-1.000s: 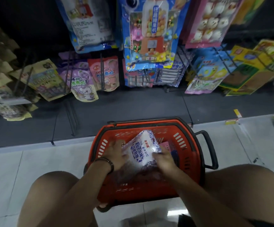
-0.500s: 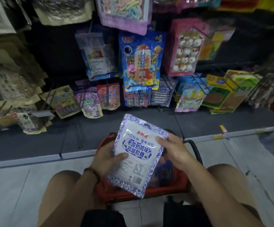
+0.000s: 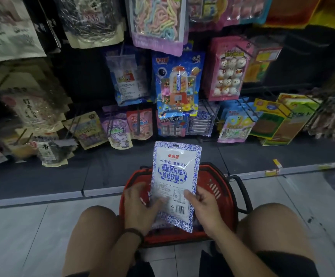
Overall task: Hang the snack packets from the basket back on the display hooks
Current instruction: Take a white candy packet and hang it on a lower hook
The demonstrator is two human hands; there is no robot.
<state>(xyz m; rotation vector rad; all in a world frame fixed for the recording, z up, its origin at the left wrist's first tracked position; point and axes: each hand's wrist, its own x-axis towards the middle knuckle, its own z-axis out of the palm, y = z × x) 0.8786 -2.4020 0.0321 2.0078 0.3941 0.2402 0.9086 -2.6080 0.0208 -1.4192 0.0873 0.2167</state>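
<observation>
I hold a white snack packet [image 3: 173, 176] with a blue patterned border upright above the red basket [image 3: 220, 188] on the floor between my knees. My left hand [image 3: 142, 206] grips its lower left edge, thumb across the front. My right hand [image 3: 200, 206] pinches its lower right edge. The packet's top with the hang hole points at the display. A row of matching blue-and-white packets [image 3: 201, 122] hangs on a low hook straight ahead. The basket's contents are mostly hidden behind the packet and my hands.
Many snack packets hang on hooks across the dark display wall: a blue gumball-machine packet [image 3: 177, 84], a pink one [image 3: 229, 70], yellow-green boxes [image 3: 276, 120] at right, beige bags [image 3: 28, 100] at left. A dark base shelf [image 3: 62, 172] runs below them.
The packet came up out of the basket and turned from tilted to upright. Both hands slid down to its lower edges. My view tipped up toward the hooks.
</observation>
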